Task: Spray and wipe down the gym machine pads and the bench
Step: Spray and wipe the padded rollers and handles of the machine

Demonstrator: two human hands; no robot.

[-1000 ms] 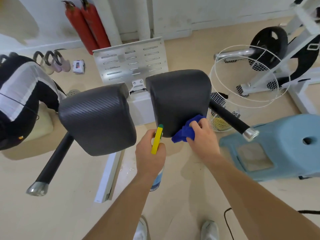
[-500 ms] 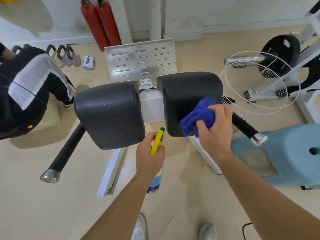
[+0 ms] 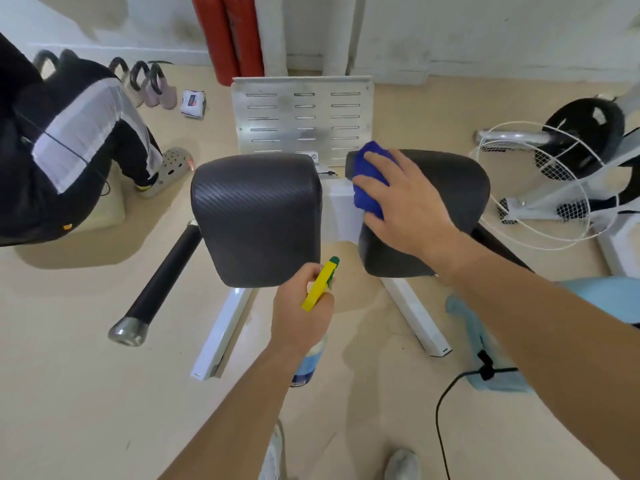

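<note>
Far left of the hands: a seated person in black clothing with a white panel [image 3: 69,150], well apart from the work.
Left pad: the black, weave-textured cushioned left pad [image 3: 256,216] stands just ahead of the left hand, with nothing touching it. Its surface shows no wet sheen that I can make out.
Left hand: the left hand [image 3: 301,313] is closed round the neck of a clear spray bottle with a yellow trigger and green nozzle [image 3: 320,284]. It is held low, short of the gap between the two pads. The nozzle points up and away, and the bottle touches neither pad.
Beyond the hands: a slotted silver metal plate [image 3: 301,119] stands upright behind the pads.
Right hand: the right hand [image 3: 405,202] lies flat with fingers spread, pressing a bunched bright blue cloth [image 3: 369,178] onto the pad's upper inner corner.
Right pad: the matching black cushioned right pad [image 3: 457,188] lies under the right hand and cloth.
Right of the right hand: a white wire fan guard [image 3: 540,209]; a pale blue plastic stool [image 3: 485,341] sits under the forearm.
Bench: I cannot pick out the bench named in the task in this view.
Step in hand: wiping the right pad, with the spray bottle idle.
Next move: likely drawing the blue cloth across the remaining face and outer edge of the right pad. After that comes aiming the nozzle at the left pad, which calls for raising the bottle and turning it leftward.
</note>
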